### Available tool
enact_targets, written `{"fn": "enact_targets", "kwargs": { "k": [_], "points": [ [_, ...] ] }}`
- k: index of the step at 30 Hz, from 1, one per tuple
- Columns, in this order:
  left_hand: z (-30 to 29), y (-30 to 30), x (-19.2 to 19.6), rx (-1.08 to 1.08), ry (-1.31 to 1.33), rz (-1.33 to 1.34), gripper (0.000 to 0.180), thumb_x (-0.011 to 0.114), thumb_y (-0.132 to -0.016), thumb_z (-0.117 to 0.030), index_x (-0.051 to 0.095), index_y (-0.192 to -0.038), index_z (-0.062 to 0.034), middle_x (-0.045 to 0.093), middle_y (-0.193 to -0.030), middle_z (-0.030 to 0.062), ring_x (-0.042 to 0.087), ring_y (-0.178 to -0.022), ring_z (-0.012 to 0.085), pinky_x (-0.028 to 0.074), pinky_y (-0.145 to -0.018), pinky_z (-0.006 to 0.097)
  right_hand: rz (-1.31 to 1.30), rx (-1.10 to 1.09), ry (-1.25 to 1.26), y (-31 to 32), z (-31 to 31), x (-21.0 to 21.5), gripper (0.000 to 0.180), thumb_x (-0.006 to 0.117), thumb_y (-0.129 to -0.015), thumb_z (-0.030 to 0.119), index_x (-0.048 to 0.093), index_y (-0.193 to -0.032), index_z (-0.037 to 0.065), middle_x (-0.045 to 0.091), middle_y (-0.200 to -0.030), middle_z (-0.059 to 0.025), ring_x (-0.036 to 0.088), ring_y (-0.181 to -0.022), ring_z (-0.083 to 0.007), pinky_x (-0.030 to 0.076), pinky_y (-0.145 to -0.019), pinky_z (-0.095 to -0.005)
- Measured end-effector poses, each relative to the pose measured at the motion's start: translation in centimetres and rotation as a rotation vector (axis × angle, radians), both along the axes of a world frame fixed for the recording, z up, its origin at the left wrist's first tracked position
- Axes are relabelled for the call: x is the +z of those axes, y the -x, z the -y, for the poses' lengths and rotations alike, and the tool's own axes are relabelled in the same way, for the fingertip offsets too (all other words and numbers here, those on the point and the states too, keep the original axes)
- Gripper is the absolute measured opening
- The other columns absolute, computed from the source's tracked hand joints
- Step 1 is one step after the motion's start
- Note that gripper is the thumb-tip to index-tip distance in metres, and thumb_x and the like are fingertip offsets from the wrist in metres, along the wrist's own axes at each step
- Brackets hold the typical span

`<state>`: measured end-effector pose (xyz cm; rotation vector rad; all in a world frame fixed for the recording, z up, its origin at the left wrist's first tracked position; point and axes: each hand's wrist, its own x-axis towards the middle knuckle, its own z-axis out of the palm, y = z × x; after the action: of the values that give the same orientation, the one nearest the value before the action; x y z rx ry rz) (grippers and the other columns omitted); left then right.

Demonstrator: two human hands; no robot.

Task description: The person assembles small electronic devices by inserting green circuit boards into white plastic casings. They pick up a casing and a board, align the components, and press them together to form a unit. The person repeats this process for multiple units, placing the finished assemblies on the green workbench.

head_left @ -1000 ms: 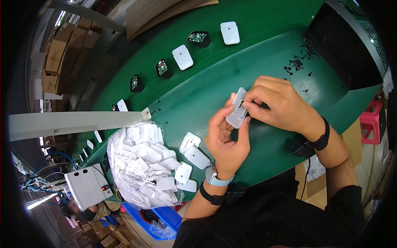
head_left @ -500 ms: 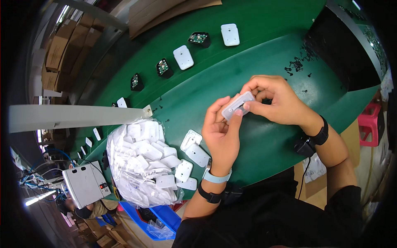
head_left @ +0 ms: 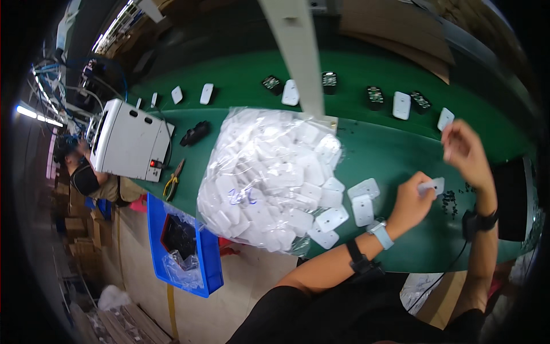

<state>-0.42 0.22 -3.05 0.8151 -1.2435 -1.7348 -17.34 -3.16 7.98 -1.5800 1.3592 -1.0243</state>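
Observation:
My left hand (head_left: 413, 203) is closed on a white plastic cover (head_left: 438, 185), a rounded rectangular piece whose end sticks out past the fingers over the green bench. Farther back and to the right, my right hand (head_left: 468, 152) is raised with bent fingers. It is smeared by motion, so I cannot tell whether anything is in it. Just beyond its fingertips lies another white cover (head_left: 444, 118) on the green conveyor belt; contact is unclear. Small black parts (head_left: 450, 203) are scattered on the bench beside my left hand. Several loose covers (head_left: 362, 210) lie left of that hand.
A big clear bag of white covers (head_left: 263, 172) takes up the bench's middle. Black housings with circuit boards (head_left: 375, 97) stand along the belt. A pale post (head_left: 298, 57) rises behind the bag. Left are a white machine (head_left: 134, 140), pliers (head_left: 173, 180) and a blue bin (head_left: 213, 266).
The view has swung left. My right hand has come away from the cover and moved up toward the belt, while my left hand keeps hold of the cover.

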Motion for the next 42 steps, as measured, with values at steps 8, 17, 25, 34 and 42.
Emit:
{"fn": "enact_targets", "kwargs": {
  "k": [8,17,25,34,42],
  "points": [
    [-2.7,3.8,-3.4,-0.152,-0.265,-0.354,0.005,0.056,-0.096,-0.002,0.053,-0.097,0.0018,0.067,-0.083,0.0090,0.068,-0.074,0.0122,0.055,-0.067,0.027,-0.427,0.446,0.224,-12.0,27.2,1.7,0.024,0.071,-0.092,0.018,0.061,-0.105,0.001,0.062,-0.086,-0.0014,0.057,-0.082,-0.0092,0.049,-0.076,-0.0292],
    [-2.3,3.0,-1.9,-0.215,-0.504,-0.522,0.008,0.053,-0.098,-0.003,0.049,-0.101,0.0044,0.062,-0.094,0.0124,0.068,-0.083,0.0158,0.060,-0.074,0.029,-0.706,0.524,0.112,-26.8,37.0,-4.5,0.056,0.078,-0.085,0.044,0.055,-0.114,0.003,0.064,-0.081,-0.0094,0.062,-0.073,-0.0197,0.049,-0.068,-0.0340],
    [-2.2,3.5,-2.7,-0.170,-0.621,-0.640,0.010,0.053,-0.099,-0.005,0.048,-0.101,0.0031,0.061,-0.093,0.0121,0.068,-0.080,0.0164,0.059,-0.074,0.029,-0.758,0.480,0.154,-29.7,37.0,-6.8,0.057,0.080,-0.073,0.046,0.058,-0.102,0.002,0.069,-0.081,-0.0136,0.067,-0.074,-0.0250,0.052,-0.067,-0.0363],
    [-2.0,2.5,-3.6,-0.180,-0.415,-0.448,0.012,0.047,-0.102,-0.005,0.042,-0.112,-0.0019,0.061,-0.101,0.0140,0.068,-0.080,0.0178,0.060,-0.071,0.030,0.041,0.145,0.057,-12.9,24.8,8.5,0.017,0.054,-0.100,0.009,0.064,-0.111,0.000,0.065,-0.093,-0.0051,0.063,-0.085,-0.0142,0.053,-0.082,-0.0298],
    [1.1,0.3,0.0,-0.280,-0.389,-0.356,0.030,0.046,-0.107,-0.016,0.049,-0.132,0.0007,0.063,-0.125,0.0177,0.065,-0.083,0.0164,0.053,-0.070,0.029,0.160,-0.020,0.107,1.4,-1.2,4.3,0.055,0.079,-0.077,-0.005,0.052,-0.125,0.001,0.061,-0.116,-0.0070,0.062,-0.106,-0.0123,0.052,-0.092,-0.0267]
  ]
}}
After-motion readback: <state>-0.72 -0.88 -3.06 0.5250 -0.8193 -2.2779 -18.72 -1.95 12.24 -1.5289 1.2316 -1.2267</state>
